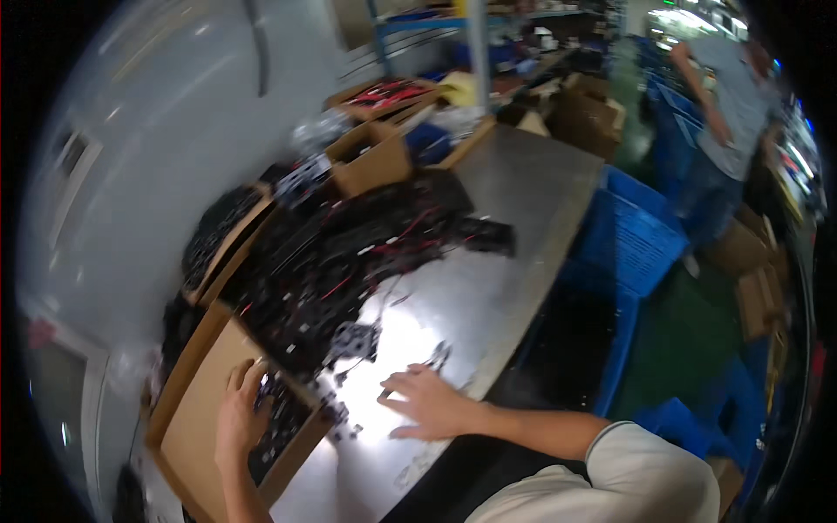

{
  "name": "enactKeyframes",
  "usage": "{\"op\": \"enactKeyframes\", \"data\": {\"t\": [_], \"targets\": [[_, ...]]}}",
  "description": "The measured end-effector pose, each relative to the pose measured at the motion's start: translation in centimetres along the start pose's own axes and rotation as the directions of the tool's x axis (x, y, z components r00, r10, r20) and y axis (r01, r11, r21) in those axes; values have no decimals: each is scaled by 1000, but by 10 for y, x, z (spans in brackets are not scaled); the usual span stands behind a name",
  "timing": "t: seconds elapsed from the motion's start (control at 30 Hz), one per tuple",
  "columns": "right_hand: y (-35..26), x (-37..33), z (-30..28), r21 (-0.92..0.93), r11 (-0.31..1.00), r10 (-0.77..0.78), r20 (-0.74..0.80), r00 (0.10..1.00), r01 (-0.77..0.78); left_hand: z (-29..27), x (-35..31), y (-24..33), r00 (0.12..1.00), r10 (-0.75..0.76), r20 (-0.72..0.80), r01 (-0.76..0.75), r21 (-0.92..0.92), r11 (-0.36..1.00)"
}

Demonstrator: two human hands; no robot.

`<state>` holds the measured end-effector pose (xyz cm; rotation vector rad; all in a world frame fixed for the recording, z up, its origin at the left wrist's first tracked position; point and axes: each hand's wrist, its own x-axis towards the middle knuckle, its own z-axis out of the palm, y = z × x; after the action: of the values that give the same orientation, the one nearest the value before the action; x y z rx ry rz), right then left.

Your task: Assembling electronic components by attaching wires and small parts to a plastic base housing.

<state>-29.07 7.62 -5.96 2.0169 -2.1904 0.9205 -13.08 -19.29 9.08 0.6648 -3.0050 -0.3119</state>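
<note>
Here's the left hand (240, 420), reaching down into an open cardboard box (193, 403), fingers curled at the small dark parts (286, 427) lying inside, just beside the fingertips; whether it pinches any, I cannot tell. Over to the right hand (429, 404): fingers spread wide, thumb well apart from the others, palm down over the bright metal table (514, 301). Between the two hands, loose bits (338, 410) lie scattered by the box's corner. Just beyond them, ahead of the gap between the hands, sits a grey openwork piece (353, 341), and past that sprawls a big heap of black components (340, 248) threaded with red wires. Right of the right hand, beyond the table's edge, there's a blue crate (647, 248), and farther off on that side stands another person (731, 109) in a grey top.
</note>
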Motion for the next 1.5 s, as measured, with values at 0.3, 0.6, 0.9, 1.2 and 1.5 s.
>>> {"op": "enactKeyframes", "data": {"t": [0.3,0.6,0.9,1.2,1.5], "targets": [[8,0,10,97,995,43,-108,993,-33,59,107,39,990,71,125,-123,482,868],[-7,10,-9,116,993,23,-90,996,-12,14,183,-26,923,-370,-106,383,159,910],[-12,4,-7,144,990,7,-89,996,6,12,190,-64,771,-573,-279,479,-338,810],[-12,7,-7,380,924,134,-390,911,27,12,-10,59,833,-326,-447,-515,-842,-162],[-99,-4,34,723,51,-162,687,708,-689,133,-193,115,505,-790,-348,-370,-914,166]]}}
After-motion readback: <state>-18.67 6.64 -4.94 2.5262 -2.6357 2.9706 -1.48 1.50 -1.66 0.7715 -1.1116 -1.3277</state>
